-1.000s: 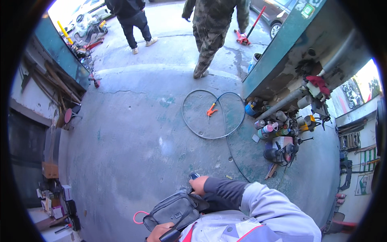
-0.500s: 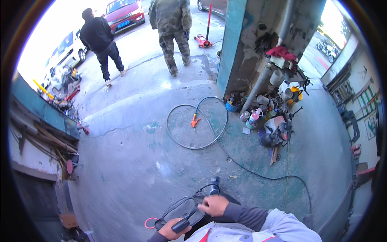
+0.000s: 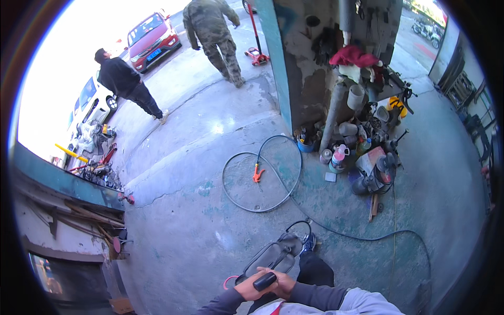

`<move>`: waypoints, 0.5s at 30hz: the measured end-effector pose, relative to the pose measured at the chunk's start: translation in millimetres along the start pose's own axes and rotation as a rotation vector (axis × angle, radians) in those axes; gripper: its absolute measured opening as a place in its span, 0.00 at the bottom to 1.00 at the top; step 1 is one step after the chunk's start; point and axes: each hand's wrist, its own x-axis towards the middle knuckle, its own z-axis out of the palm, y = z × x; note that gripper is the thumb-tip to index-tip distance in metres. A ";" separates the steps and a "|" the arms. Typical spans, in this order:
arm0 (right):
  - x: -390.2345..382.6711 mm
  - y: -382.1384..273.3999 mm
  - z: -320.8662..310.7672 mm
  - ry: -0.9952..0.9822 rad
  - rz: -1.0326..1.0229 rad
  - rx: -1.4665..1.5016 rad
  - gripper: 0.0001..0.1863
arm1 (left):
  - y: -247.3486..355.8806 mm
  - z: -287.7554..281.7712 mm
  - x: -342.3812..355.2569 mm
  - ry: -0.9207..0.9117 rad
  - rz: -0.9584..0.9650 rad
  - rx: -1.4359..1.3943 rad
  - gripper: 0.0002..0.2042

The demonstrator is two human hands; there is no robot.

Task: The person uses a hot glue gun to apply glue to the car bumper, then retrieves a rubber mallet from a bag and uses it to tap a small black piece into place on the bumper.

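Observation:
Low in the view, my two hands meet over a grey bag (image 3: pixel 269 256) with black straps or cords along it. A smooth black oblong object (image 3: pixel 264 281) rests in my left hand (image 3: pixel 245 288), which is closed about it. What kind of object it is cannot be made out. My right hand (image 3: pixel 286 284) presses against the left one with its fingers curled. Whatever those fingers hold is hidden between the hands. A pink loop (image 3: pixel 229 282) sticks out at the bag's left side. My shoe (image 3: pixel 310 242) is just right of the bag.
A coiled air hose (image 3: pixel 224 181) with an orange blow gun (image 3: pixel 258 174) lies ahead on the concrete floor. Bottles, cans and a grinder-like tool (image 3: pixel 386 164) crowd the pillar (image 3: pixel 310 68). Two people, a red car (image 3: pixel 152 44) and a red floor jack (image 3: pixel 257 56) are beyond.
My right hand has come down and left from above the bag to meet my left hand. The view has shifted, and both people outside have changed their stance.

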 end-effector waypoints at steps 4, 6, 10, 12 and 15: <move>9.2 -74.1 -28.4 0.182 -0.142 -0.033 0.23 | 26.3 4.9 70.8 0.084 -0.192 -0.205 0.24; 14.8 -103.9 -50.2 0.223 -0.294 -0.045 0.19 | 42.5 6.0 106.2 0.211 -0.041 -0.264 0.25; 44.9 -197.3 -133.2 0.455 -0.526 -0.160 0.15 | 66.0 -16.0 150.1 0.310 -0.060 -0.658 0.24; 66.3 -240.8 -187.2 0.737 -0.432 -0.300 0.17 | 62.9 -22.5 163.0 0.380 -0.076 -0.624 0.21; 105.0 -295.4 -275.4 1.033 -0.378 -0.617 0.22 | 40.0 -18.9 171.7 0.395 -0.277 -0.601 0.20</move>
